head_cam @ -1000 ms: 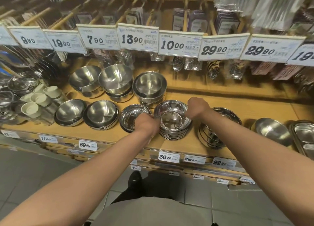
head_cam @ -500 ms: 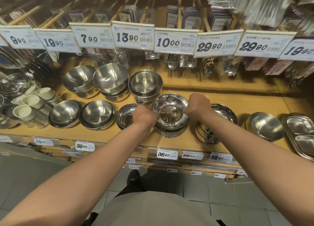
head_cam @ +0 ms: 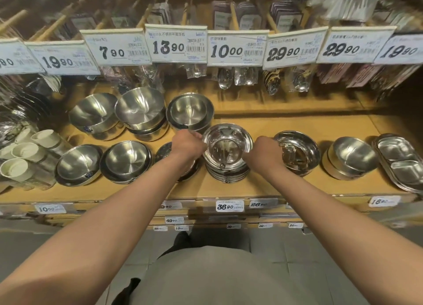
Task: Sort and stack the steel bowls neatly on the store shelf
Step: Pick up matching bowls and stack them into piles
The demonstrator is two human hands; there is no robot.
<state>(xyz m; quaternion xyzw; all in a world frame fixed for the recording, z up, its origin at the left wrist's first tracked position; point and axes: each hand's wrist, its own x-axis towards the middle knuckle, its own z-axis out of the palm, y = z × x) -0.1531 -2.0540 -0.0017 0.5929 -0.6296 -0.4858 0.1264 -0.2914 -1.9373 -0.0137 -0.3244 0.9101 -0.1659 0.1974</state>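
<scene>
Retail shop, kitchenware aisle. Wooden display shelf (head_cam: pixel 297 126) w/ stacks of steel bowls (head_cam: pixel 226 149) set out in rows, divided steel trays (head_cam: pixel 398 162) at far right, white cups (head_cam: pixel 25 153) at left. Row of printed price tags (head_cam: pixel 178 43) w/ barcodes (7.90, 13.90, 10.00, 29.90) hangs on pegs above; packaged spoons (head_cam: pixel 225 80) hang behind them. More price labels (head_cam: pixel 229 205) along shelf front edge & lower tiers. Tiled floor (head_cam: pixel 270 243) below.

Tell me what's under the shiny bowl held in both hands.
Under the shiny bowl, gripped at its rim by the left hand and right hand, sits a stack of matching bowls. Only their rims show; their insides and count are hidden.
</scene>
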